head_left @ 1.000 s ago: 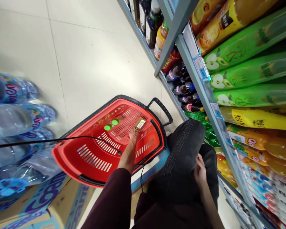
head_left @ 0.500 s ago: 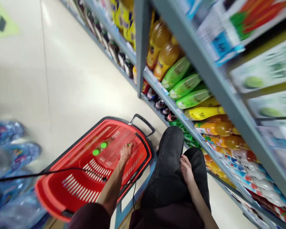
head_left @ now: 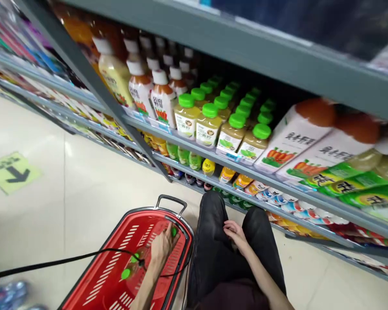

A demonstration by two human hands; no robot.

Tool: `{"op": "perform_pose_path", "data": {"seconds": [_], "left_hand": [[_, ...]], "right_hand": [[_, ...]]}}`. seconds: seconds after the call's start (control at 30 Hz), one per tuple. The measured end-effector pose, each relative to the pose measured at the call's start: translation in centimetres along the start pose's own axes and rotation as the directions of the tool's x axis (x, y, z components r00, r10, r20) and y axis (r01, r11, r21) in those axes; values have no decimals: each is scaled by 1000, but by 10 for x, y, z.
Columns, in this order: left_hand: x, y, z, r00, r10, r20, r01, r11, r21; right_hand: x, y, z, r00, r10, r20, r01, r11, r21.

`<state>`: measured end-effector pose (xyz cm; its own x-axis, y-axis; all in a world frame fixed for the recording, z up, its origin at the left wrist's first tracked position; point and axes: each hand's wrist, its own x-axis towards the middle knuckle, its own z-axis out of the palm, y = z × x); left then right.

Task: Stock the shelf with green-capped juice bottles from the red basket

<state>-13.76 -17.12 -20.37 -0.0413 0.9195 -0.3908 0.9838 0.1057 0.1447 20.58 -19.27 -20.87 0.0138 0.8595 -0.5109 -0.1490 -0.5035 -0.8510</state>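
My left hand (head_left: 161,247) is inside the red shopping basket (head_left: 98,269), its fingers closed around a green-capped bottle (head_left: 173,231); most of that bottle is hidden by the hand. Two other bottles with green caps lie in the basket to the left of my wrist, one cap (head_left: 126,274) nearer me and another cap (head_left: 135,258) beyond it. My right hand (head_left: 236,233) rests between my knees, against my dark trousers, with loosely bent fingers and nothing visible in them.
Ahead runs a grey shelf rack (head_left: 194,144) of drinks, including green-capped juice bottles (head_left: 210,125) and white-capped bottles (head_left: 161,97). The basket's black handle (head_left: 171,199) points toward it. A black cord (head_left: 67,261) crosses the basket. A yellow arrow sign (head_left: 16,172) marks the floor.
My view has swung up toward the shelves, so the middle-shelf juice bottles now show upright. My left hand stays in the basket at the green-capped bottle; my right hand stays by my knees.
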Motion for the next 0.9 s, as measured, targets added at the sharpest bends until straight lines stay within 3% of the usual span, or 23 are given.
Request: {"op": "perform_pose_path", "data": {"seconds": [0.23,0.4,0.57,0.73,0.9], "left_hand": [[-35,46,-120,977,-69,-200,80,995,51],[-59,92,-173,938,-28,-346,61,994,86],[-80,139,-194,915,186,-357,-182,982,45],[-92,187,-192,894,409,-185,-419,908,-17],[-99,222,-182,804,594,-17,-589,801,102]], "right_hand": [[-5,-4,-1,984,-156,82,160,986,-37],[-11,-9,2,954,-291,73,295,953,-69],[-26,-26,10,919,-389,68,393,917,-64],[-48,-48,20,861,-497,110,502,865,-27],[-54,-57,18,841,-542,3,541,838,-70]]}}
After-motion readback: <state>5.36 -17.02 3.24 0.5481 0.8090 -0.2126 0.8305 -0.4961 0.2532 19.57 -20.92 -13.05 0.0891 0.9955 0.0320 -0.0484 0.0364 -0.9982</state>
